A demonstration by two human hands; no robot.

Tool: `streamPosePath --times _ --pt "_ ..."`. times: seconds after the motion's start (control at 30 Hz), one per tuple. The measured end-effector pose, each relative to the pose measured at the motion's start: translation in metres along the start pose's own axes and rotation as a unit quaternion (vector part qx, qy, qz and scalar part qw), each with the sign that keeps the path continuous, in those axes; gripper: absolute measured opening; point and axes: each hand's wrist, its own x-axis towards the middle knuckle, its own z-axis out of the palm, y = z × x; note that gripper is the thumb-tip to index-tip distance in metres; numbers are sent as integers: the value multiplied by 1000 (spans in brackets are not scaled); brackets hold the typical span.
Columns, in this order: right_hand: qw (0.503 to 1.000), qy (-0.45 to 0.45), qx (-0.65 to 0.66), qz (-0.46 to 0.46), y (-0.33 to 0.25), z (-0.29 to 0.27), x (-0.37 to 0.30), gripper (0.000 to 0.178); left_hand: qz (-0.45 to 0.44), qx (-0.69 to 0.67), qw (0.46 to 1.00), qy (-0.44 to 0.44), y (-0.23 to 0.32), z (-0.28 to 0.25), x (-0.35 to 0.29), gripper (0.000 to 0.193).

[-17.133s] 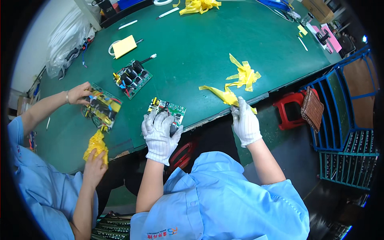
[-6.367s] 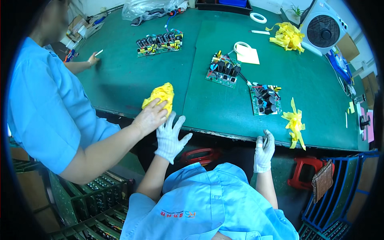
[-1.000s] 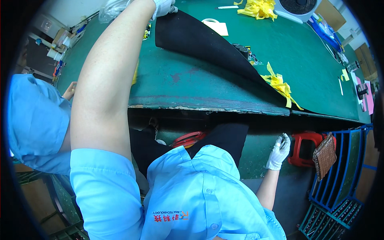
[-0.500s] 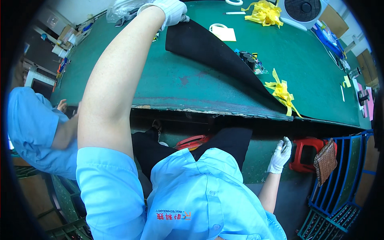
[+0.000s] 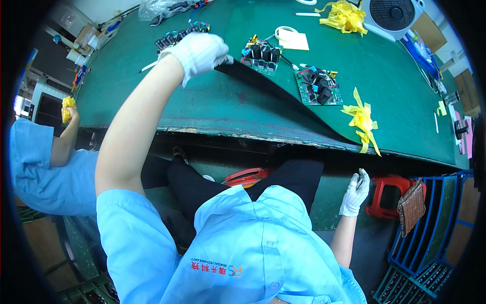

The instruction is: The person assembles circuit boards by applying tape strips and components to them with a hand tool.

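My left hand (image 5: 200,54), in a white glove, is closed on the lifted edge of the green table mat (image 5: 202,104). The mat's black underside (image 5: 273,88) shows as a narrowing fold from my fingers toward the table's front edge. Just beyond the fold lie a circuit board (image 5: 261,57) with black capacitors and a second board (image 5: 319,87) to its right. Another board (image 5: 183,36) sits behind my left hand, partly hidden by it. My right hand (image 5: 355,195), also gloved, hangs beside my leg with its fingers apart, holding nothing.
Yellow strips (image 5: 362,121) lie near the front edge; a larger yellow pile (image 5: 344,17) is beside a fan (image 5: 391,14). A white ring (image 5: 287,33) touches a pale yellow pad (image 5: 293,41). Right: red stool (image 5: 377,200), blue rack (image 5: 430,218). A co-worker's arm (image 5: 66,139) is at left.
My left hand has come down and nearer with the mat edge, so the black fold is narrower and boards behind it show. The co-worker's hand now holds something yellow. My right hand stays put.
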Motion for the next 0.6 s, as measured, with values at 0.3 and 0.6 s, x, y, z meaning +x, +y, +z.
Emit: streamPosePath --times 0.3,0.6 --pt "994 -44 -71 -66 -29 28 -1 27 71 -40 996 24 23 100 -70 23" --pt "978 -48 -91 -182 -65 58 -4 24 83 -96 979 160 45 156 -94 29"
